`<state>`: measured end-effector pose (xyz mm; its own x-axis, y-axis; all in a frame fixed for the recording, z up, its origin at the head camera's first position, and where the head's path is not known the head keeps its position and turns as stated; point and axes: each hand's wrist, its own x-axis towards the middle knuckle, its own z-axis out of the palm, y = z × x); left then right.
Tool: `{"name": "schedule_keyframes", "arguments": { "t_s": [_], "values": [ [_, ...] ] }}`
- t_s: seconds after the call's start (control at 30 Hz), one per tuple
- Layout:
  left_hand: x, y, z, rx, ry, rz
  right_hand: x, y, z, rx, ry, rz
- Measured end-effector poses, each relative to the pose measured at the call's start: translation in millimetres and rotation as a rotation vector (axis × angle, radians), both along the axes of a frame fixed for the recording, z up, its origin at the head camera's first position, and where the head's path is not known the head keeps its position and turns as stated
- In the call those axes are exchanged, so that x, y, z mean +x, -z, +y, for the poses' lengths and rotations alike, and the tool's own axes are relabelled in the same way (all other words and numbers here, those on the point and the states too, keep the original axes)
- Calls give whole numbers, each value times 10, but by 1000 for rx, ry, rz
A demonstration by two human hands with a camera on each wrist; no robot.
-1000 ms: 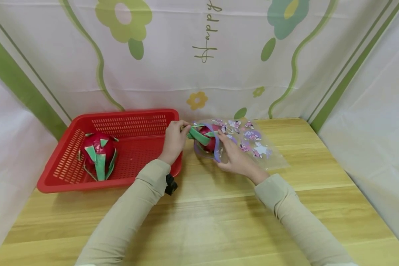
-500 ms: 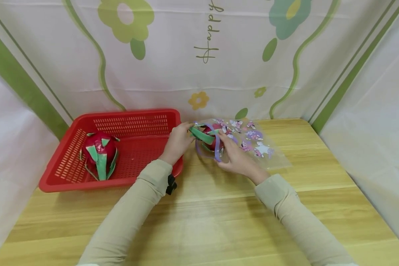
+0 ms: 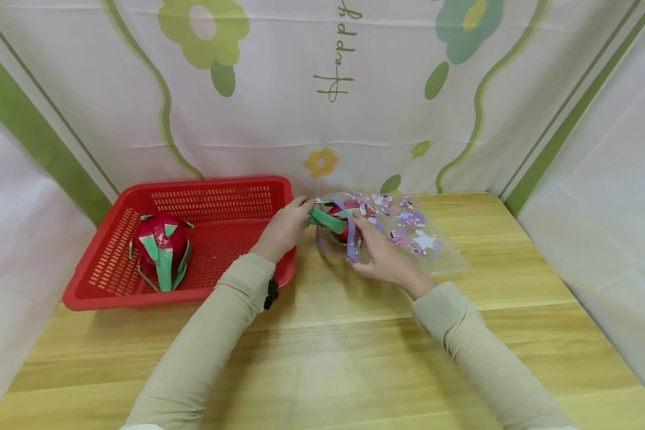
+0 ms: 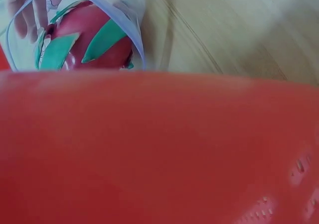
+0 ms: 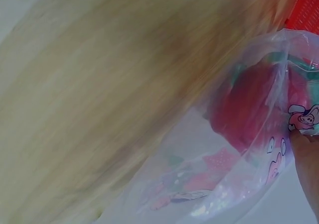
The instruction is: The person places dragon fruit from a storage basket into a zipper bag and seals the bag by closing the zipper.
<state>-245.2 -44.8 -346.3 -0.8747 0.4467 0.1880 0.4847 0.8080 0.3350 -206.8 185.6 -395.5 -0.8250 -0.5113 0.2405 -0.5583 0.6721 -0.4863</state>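
Observation:
A red dragon fruit (image 3: 343, 233) with green leaves lies in the mouth of a clear plastic bag (image 3: 435, 254) with a purple rim and cartoon prints. The left hand (image 3: 286, 226) touches its leafy end; fingers (image 4: 27, 20) hang fairly straight inside the rim in the left wrist view, the lower leaf ends hidden by the basket. The right hand (image 3: 381, 257) holds the bag near its mouth, thumb and forefinger spread along the rim; its thumb (image 5: 306, 159) lies against the plastic in the right wrist view. Through the film the fruit's round body (image 5: 249, 104) shows.
A red slotted basket (image 3: 226, 239) stands left of the bag, with a second dragon fruit (image 3: 162, 242) in it. The basket wall (image 4: 159, 149) fills much of the left wrist view. A wooden table (image 3: 328, 358) and a flowered white cloth (image 3: 279, 119) surround the work.
The dragon fruit has gone slightly deeper into the bag. My left hand moved right against the leaves, then drew slightly back left. The right hand has stayed at the bag's rim.

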Motion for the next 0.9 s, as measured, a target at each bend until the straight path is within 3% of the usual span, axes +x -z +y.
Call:
{"name": "schedule_keyframes", "arguments": {
  "t_s": [0.1,0.23,0.57,0.9],
  "values": [
    [6,14,-4,4,11,4,3,-8,-2,0,-4,3],
    [22,39,21,2,-27,42,1,-9,-5,-8,-10,14],
    [26,135,85,-150,-140,136,8,19,-10,-10,-28,10],
    [23,118,94,-256,-125,93,3,18,-20,-16,-33,11]
  ]
}}
